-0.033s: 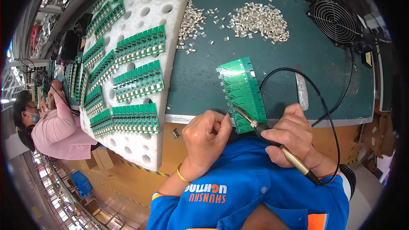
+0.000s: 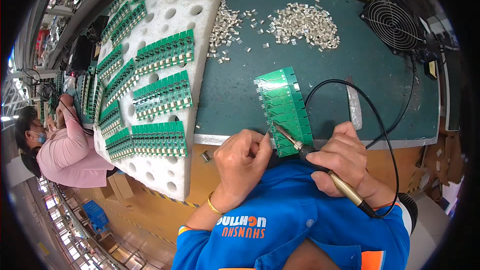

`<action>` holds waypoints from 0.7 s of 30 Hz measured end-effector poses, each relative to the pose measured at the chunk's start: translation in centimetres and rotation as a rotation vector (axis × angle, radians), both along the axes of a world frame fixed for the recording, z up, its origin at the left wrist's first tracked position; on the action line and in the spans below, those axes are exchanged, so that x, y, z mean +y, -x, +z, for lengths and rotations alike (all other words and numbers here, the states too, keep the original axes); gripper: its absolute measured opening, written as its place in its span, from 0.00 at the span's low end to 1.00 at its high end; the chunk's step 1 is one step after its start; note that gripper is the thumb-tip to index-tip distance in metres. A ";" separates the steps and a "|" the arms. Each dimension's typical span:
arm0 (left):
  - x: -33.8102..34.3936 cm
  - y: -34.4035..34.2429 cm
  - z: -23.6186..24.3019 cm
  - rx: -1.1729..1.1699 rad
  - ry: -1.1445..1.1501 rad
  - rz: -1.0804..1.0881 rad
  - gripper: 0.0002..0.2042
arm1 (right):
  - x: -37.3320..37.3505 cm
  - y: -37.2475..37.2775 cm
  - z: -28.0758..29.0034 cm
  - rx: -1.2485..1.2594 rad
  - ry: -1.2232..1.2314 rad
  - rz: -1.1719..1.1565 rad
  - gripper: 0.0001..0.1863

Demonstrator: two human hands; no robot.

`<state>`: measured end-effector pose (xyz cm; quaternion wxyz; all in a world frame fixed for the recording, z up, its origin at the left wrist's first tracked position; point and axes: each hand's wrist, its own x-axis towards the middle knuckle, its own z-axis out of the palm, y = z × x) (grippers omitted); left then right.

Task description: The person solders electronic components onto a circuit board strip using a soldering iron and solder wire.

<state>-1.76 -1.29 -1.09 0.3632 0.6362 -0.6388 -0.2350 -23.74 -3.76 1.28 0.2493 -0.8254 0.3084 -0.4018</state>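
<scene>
While pinching the near corner of the green board strip (image 2: 284,111) with fingertips closed on its edge, left hand (image 2: 242,162) resting at the worktop's (image 2: 235,100) front edge. Right hand (image 2: 345,162) wrapped tight round a soldering iron (image 2: 320,164), tip down on the strip's near end, just right of the left fingertips. Strip lying flat on the green mat, running away from the hands. Black cord (image 2: 385,130) looping from the iron's rear, out past the strip's right side and back. Beyond the strip, two heaps of small metal parts (image 2: 302,24). Far right of the strip, a black fan (image 2: 392,20). Left of the strip, a white foam slab (image 2: 175,20) carrying rows of populated green boards (image 2: 162,95). Further left, another person in pink (image 2: 70,150).
</scene>
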 end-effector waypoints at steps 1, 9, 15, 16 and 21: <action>0.0 0.0 0.0 0.000 0.000 0.000 0.08 | 0.0 0.0 0.0 0.000 0.000 0.000 0.13; 0.0 0.2 -0.2 0.005 0.002 0.038 0.10 | 0.2 0.1 0.3 0.041 -0.007 0.011 0.15; 0.0 -0.1 -0.2 -0.029 0.014 -0.015 0.09 | 0.4 0.2 0.5 0.051 -0.029 0.022 0.16; 0.0 -0.1 -0.2 -0.029 0.014 -0.015 0.09 | 0.3 0.2 0.5 0.051 -0.029 0.022 0.16; 0.0 -0.1 -0.2 -0.047 0.025 -0.006 0.09 | 0.3 0.1 0.5 0.053 -0.033 0.024 0.17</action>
